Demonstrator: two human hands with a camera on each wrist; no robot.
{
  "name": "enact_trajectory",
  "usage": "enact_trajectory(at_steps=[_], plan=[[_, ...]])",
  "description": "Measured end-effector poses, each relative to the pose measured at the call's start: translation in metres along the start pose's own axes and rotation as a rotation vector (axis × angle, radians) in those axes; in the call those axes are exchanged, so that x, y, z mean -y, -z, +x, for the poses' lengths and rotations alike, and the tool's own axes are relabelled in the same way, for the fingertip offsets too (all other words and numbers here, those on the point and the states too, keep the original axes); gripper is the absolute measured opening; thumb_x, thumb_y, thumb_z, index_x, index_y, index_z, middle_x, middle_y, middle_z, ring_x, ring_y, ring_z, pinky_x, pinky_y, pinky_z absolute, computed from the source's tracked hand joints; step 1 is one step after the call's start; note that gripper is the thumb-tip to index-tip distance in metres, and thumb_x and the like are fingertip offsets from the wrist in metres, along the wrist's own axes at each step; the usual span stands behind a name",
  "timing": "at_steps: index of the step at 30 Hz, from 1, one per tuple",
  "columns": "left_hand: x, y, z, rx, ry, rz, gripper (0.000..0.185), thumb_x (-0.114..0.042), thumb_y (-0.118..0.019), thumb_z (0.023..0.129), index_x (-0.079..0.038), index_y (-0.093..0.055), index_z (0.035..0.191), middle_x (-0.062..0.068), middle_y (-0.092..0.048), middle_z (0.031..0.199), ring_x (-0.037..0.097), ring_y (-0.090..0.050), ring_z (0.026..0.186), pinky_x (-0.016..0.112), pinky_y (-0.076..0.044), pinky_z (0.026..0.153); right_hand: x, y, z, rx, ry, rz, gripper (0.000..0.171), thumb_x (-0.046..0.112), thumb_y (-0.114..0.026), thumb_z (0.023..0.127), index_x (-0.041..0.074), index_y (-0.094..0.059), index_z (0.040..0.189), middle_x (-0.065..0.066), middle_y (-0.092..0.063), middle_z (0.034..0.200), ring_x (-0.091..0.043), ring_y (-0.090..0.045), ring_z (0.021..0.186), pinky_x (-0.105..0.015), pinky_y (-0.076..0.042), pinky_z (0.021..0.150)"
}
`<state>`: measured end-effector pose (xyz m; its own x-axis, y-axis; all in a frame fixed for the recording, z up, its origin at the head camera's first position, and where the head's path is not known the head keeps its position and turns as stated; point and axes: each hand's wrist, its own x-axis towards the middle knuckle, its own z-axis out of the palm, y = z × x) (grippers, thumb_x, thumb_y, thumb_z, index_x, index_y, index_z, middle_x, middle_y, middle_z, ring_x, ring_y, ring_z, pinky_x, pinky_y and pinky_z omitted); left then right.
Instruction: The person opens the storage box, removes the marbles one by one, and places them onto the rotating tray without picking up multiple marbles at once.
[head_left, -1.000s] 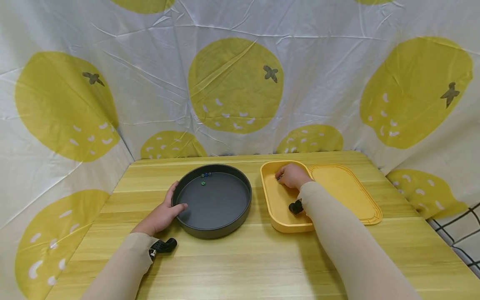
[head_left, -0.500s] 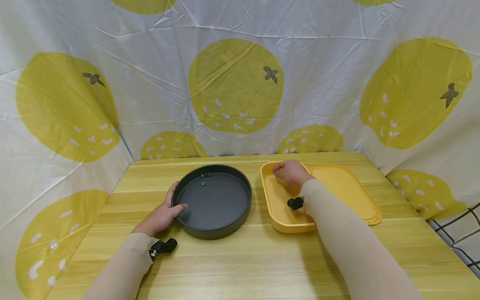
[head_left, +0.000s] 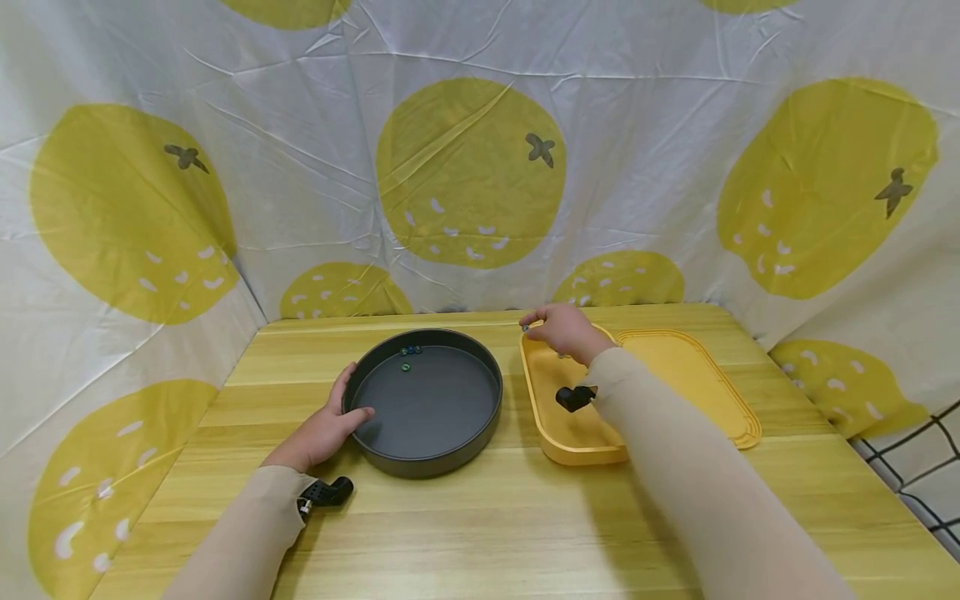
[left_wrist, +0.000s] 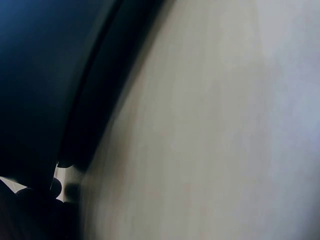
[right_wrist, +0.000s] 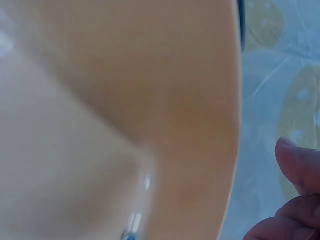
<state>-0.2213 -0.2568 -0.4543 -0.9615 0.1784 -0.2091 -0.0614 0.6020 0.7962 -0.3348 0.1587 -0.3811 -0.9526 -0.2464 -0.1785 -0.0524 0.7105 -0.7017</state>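
My left hand (head_left: pixel 326 429) grips the left side of a round dark grey baking pan (head_left: pixel 442 400), thumb over the rim and fingers along the outer wall. Several small blue-green glass marbles (head_left: pixel 411 350) lie on the pan's floor near its far wall, and a single green marble (head_left: pixel 406 367) sits a little nearer. Over the far left corner of a yellow rectangular box (head_left: pixel 534 392), my right hand (head_left: pixel 562 331) pinches a small bluish marble (head_left: pixel 525 327) between thumb and fingertips. Another marble (right_wrist: pixel 131 235) rests in the box's corner, at the bottom of the right wrist view.
A yellow lid (head_left: pixel 686 383) lies flat against the box's right side. Everything stands on a wood-grain table (head_left: pixel 450 533), with a fruit-print curtain (head_left: pixel 472 167) hanging behind and at the sides. A black wire grid (head_left: pixel 918 467) shows at the far right.
My right hand has risen from inside the yellow box and shifted left to its far left rim, carrying the marble. My left hand and the pan stay where they were.
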Motion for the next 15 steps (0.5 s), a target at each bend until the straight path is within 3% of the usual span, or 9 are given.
enact_trajectory(at_steps=[3,7,10,15], plan=[[0.0,0.0,0.0,0.004,-0.002,-0.009,0.096,-0.04,-0.058,0.103,-0.03,0.011,0.169,0.03,-0.016,0.172,0.054,-0.028,0.155,0.068,-0.023,0.125,0.013,-0.007,0.001,0.008,0.02,-0.01,0.037,0.023,-0.064,0.106,0.015,-0.068,0.142,-0.014,-0.047,0.163,-0.011,-0.034,0.059,-0.03,-0.037,0.056],[-0.001,0.0,-0.001,0.005,-0.003,-0.019,0.095,-0.039,-0.058,0.103,-0.031,0.01,0.169,0.031,-0.016,0.172,0.054,-0.027,0.155,0.067,-0.022,0.126,0.029,-0.016,0.001,0.028,0.069,-0.06,0.035,0.021,-0.065,0.105,0.013,-0.069,0.139,-0.016,-0.049,0.162,-0.009,-0.036,0.059,-0.028,-0.037,0.059],[-0.001,0.0,-0.001,0.002,-0.003,-0.015,0.095,-0.039,-0.058,0.103,-0.031,0.01,0.169,0.031,-0.017,0.172,0.054,-0.028,0.155,0.067,-0.022,0.125,0.04,-0.023,0.001,0.041,0.084,-0.051,0.034,0.02,-0.066,0.105,0.012,-0.07,0.137,-0.016,-0.052,0.159,-0.012,-0.028,0.051,-0.027,-0.035,0.054],[-0.001,0.0,0.0,0.003,-0.007,-0.015,0.095,-0.039,-0.058,0.103,-0.03,0.01,0.169,0.031,-0.017,0.172,0.054,-0.028,0.155,0.067,-0.022,0.126,0.055,-0.034,-0.002,0.055,0.111,-0.08,0.035,0.021,-0.067,0.104,0.012,-0.071,0.138,-0.015,-0.057,0.155,-0.011,-0.031,0.053,-0.026,-0.035,0.055]])
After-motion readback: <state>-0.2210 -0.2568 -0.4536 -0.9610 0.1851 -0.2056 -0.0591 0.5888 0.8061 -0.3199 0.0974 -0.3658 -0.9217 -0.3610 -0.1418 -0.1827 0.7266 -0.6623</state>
